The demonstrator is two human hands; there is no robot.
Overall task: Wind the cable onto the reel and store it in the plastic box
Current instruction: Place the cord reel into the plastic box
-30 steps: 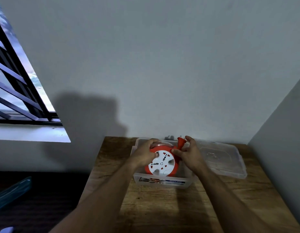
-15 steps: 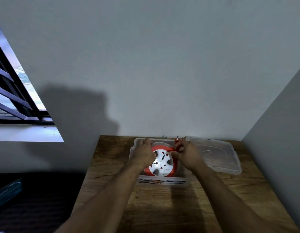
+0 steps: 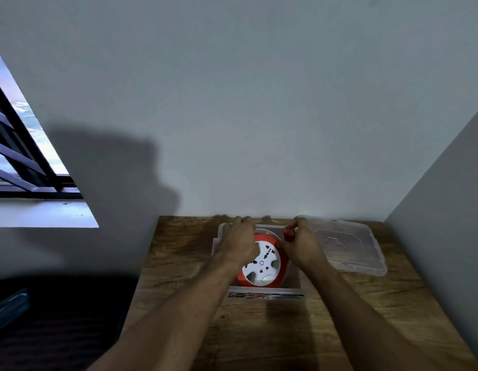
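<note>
An orange cable reel [image 3: 262, 263] with a white socket face lies inside the clear plastic box [image 3: 267, 293] at the back of the wooden table. My left hand [image 3: 239, 241] grips the reel's upper left rim. At the reel's upper right, my right hand [image 3: 302, 245] is closed around the red plug [image 3: 288, 234]. The wound cable itself is hidden by the reel rim and my hands.
The box's clear lid [image 3: 350, 246] lies flat on the table right of the box. A white wall stands close behind the wooden table [image 3: 259, 330], a grey wall to the right. A barred window [image 3: 23, 167] is at the left.
The reel has gone down from above the box rim to inside the box, both hands following it. The plug has dropped with my right hand.
</note>
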